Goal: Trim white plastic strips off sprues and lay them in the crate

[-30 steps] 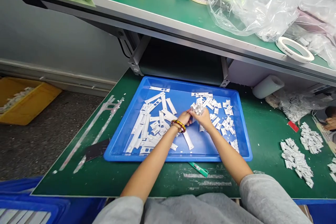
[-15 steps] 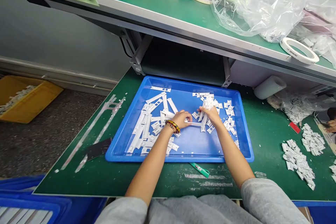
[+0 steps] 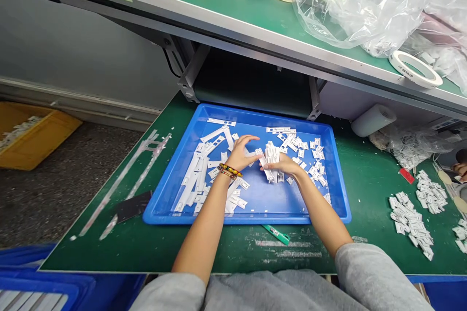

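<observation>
My right hand (image 3: 286, 165) is wrapped round a bundle of white plastic strips (image 3: 272, 156), held above the blue tray (image 3: 275, 204). Just left of it, my left hand (image 3: 242, 153) has thumb and fingers spread apart, its thumb tip close to the bundle; whether it touches cannot be made out. Longer white strips (image 3: 197, 172) lie heaped in the tray's left part, partly hidden by the left wrist. Small white pieces (image 3: 318, 172) are scattered along its right side, some under the right forearm.
A green utility knife or marker (image 3: 276, 234) lies before the tray. Piles of white pieces (image 3: 411, 223) sit to the right on the green table. A shelf overhead carries tape (image 3: 415, 69) and plastic bags (image 3: 359, 5). Another person's hand (image 3: 460, 170) shows at the right edge.
The left hand has opened and no longer holds the strip it had. The right hand has moved left and nearer with the bundle, now turned more upright.
</observation>
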A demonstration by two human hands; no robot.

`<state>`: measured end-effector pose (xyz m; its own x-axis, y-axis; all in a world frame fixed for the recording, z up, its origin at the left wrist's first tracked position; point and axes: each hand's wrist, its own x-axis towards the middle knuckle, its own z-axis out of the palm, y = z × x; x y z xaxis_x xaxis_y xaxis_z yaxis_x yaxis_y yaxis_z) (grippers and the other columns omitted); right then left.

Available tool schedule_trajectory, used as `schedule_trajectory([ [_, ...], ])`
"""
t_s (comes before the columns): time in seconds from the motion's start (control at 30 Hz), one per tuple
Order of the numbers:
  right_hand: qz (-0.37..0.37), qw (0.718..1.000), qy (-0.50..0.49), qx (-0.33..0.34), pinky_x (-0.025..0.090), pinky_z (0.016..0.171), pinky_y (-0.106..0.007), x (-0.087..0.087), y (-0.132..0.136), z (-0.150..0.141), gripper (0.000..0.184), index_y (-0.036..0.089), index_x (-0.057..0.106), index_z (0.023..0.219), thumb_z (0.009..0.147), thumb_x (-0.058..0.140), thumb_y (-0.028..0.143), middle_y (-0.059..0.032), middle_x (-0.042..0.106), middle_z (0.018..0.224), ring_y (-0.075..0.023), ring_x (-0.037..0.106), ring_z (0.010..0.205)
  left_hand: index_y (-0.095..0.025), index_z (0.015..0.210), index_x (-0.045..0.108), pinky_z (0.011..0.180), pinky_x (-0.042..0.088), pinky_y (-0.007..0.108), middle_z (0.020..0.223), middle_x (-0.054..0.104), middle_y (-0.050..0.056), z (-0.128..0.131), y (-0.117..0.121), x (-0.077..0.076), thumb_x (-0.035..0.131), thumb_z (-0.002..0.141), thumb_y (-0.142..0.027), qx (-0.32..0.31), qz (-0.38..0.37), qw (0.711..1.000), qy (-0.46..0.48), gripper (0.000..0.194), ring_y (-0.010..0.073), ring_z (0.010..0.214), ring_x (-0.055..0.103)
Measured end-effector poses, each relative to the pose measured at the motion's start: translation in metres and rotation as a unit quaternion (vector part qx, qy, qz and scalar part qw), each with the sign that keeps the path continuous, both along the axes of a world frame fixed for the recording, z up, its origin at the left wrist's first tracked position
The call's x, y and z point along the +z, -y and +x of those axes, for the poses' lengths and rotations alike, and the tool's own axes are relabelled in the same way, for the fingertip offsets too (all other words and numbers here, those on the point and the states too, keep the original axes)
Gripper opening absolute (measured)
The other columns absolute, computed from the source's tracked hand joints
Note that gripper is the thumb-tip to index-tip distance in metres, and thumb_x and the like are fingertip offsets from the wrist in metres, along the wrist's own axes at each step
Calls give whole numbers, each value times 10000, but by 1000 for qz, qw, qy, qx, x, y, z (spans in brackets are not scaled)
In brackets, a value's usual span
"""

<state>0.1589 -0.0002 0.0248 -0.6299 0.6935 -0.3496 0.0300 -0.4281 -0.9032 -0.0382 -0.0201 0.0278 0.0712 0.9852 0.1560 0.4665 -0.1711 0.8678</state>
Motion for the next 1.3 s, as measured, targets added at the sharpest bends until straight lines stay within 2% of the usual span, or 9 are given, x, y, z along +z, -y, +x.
schedule_trajectory([
  [0.2, 77, 996, 35, -3, 535, 713, -294, 4, 0, 0, 370, 186, 685, 842, 520, 848, 266, 14, 703, 777, -163, 647, 712, -209, 1167, 616, 1069, 399, 454, 1300, 585, 101, -8, -3, -7, 671, 750, -351, 40, -43, 997, 55, 444, 270, 1207, 546],
  [0.37, 136, 991, 14, -10, 530, 754, -320, -3, 5, -10, 370, 198, 677, 857, 559, 826, 358, -5, 709, 816, -192, 655, 769, -216, 1233, 612, 1031, 447, 407, 1308, 621, 110, 6, 4, -3, 801, 609, -433, -142, -104, 970, 166, 688, 297, 1246, 550],
  [0.47, 161, 987, 19, -13, 526, 753, -321, -12, 8, -18, 383, 197, 653, 868, 564, 815, 364, -7, 710, 818, -193, 653, 769, -198, 1111, 677, 941, 501, 376, 1186, 687, 111, 12, 0, -5, 762, 643, -520, -72, -112, 980, 147, 574, 290, 1147, 613],
  [0.6, 182, 981, 51, -53, 516, 762, -315, -22, 7, -22, 334, 200, 609, 837, 604, 784, 364, 5, 689, 792, -180, 635, 751, -203, 1041, 676, 972, 454, 417, 1193, 664, 125, -4, -10, -10, 424, 889, -557, 95, -86, 987, 95, 460, 280, 1180, 567],
  [0.7, 194, 971, 60, -126, 509, 791, -313, -26, 3, -18, 335, 199, 614, 846, 630, 775, 398, 7, 673, 801, -181, 630, 777, -202, 876, 692, 999, 373, 517, 1015, 691, 125, -15, -10, -16, 573, 812, -509, 160, -89, 983, 26, 335, 348, 1143, 532],
  [0.8, 203, 963, 74, -161, 506, 799, -324, -32, 0, -17, 343, 198, 612, 836, 614, 781, 398, 5, 662, 797, -187, 625, 772, -210, 663, 669, 1025, 272, 574, 852, 688, 109, -6, -5, -25, 788, 616, -354, 162, -95, 982, -34, 192, 408, 1131, 487],
  [0.93, 220, 958, 96, -160, 509, 798, -341, -40, -3, -20, 301, 199, 625, 796, 592, 759, 375, 6, 676, 770, -198, 625, 752, -198, 575, 640, 1008, 268, 565, 809, 679, 117, 11, -4, -30, 763, 568, -162, 149, -99, 982, -55, 129, 406, 1105, 491],
  [1.17, 211, 956, 73, -188, 534, 781, -370, -36, -9, -13, 270, 195, 656, 801, 700, 663, 445, -58, 723, 810, -240, 682, 795, -172, 918, 727, 820, 499, 388, 951, 685, 76, 1, -9, -20, 633, 649, -183, 112, -107, 986, 59, 285, 222, 826, 620],
  [1.3, 219, 952, 65, -205, 532, 806, -364, -31, -8, -12, 293, 196, 659, 827, 701, 682, 458, -63, 727, 854, -240, 682, 833, -131, 988, 714, 772, 549, 358, 937, 722, 97, 1, -7, -15, 647, 697, -321, 76, -119, 977, 161, 354, 217, 831, 667],
])
